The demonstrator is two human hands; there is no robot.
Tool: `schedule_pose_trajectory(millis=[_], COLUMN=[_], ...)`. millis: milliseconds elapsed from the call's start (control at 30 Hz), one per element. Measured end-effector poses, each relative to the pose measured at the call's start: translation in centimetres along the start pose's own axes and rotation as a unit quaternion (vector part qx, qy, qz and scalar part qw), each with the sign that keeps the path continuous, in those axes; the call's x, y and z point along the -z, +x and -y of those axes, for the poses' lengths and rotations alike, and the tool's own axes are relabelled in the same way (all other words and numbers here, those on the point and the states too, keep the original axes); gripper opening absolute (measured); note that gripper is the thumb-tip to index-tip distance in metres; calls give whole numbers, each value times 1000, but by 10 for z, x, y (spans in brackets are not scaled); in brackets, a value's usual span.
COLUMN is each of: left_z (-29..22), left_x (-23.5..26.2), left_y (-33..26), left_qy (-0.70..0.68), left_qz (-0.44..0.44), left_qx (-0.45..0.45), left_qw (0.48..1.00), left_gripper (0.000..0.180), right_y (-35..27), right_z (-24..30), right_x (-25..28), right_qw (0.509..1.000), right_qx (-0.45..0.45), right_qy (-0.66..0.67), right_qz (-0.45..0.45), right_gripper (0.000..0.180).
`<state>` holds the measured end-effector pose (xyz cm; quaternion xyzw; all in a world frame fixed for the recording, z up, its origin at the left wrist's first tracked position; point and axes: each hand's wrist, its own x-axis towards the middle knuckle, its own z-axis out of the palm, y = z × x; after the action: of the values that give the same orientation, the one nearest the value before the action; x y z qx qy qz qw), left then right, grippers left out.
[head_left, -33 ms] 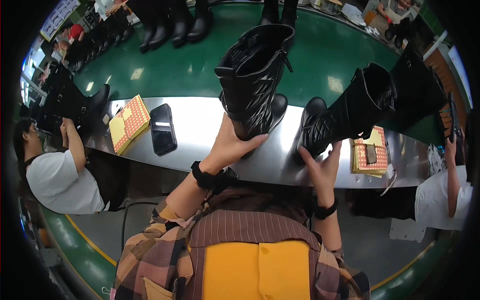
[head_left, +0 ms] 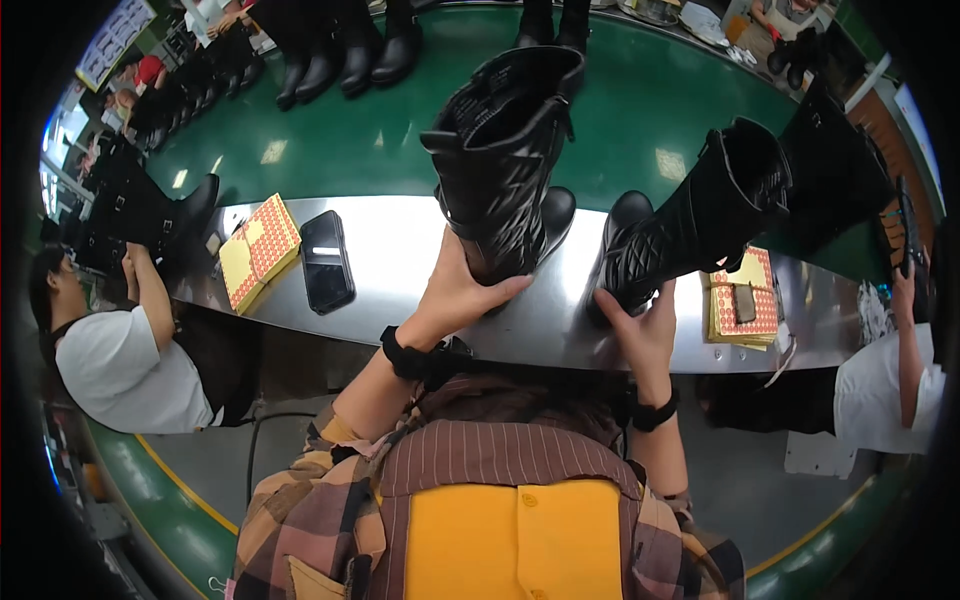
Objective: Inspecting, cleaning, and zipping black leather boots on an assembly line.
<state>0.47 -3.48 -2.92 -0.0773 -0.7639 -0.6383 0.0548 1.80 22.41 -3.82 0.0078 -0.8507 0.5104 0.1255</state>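
Two tall black boots with quilted shafts stand on the metal ledge before me. My left hand [head_left: 460, 295] is closed round the heel and lower shaft of the left boot [head_left: 500, 190], its thumb along the near side. That boot is nearly upright, open top toward me, toe pointing away. Around the heel of the right boot [head_left: 690, 235] my right hand [head_left: 645, 325] has its thumb and fingers; part of the grip is hidden behind the boot. The right boot's shaft slants to the right. Both my wrists carry black bands.
A dark phone [head_left: 327, 262] and a banded stack of red-dotted yellow sticker sheets [head_left: 258, 250] lie left on the metal ledge [head_left: 390, 235]. Another such stack [head_left: 740, 300] is at right. Several black boots [head_left: 345, 50] stand across the green surface [head_left: 400, 140]. Co-workers sit on both sides.
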Motion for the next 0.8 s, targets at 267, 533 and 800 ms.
schedule_pose_trajectory(millis=[267, 533, 800], left_z=[7, -23, 11], left_x=[2, -2, -11], left_y=[-6, 48, 108], left_qy=[-45, -411, -508], left_qz=[20, -15, 15], left_qx=[100, 81, 108], left_qw=[994, 908, 855], left_gripper=[66, 37, 41], right_y=[5, 70, 126], right_z=[-9, 1, -7], right_x=[13, 0, -60], right_qw=[980, 845, 781], right_qx=[-88, -99, -87], right_qy=[135, 509, 597], right_qz=[118, 127, 161], right_gripper=[45, 39, 51])
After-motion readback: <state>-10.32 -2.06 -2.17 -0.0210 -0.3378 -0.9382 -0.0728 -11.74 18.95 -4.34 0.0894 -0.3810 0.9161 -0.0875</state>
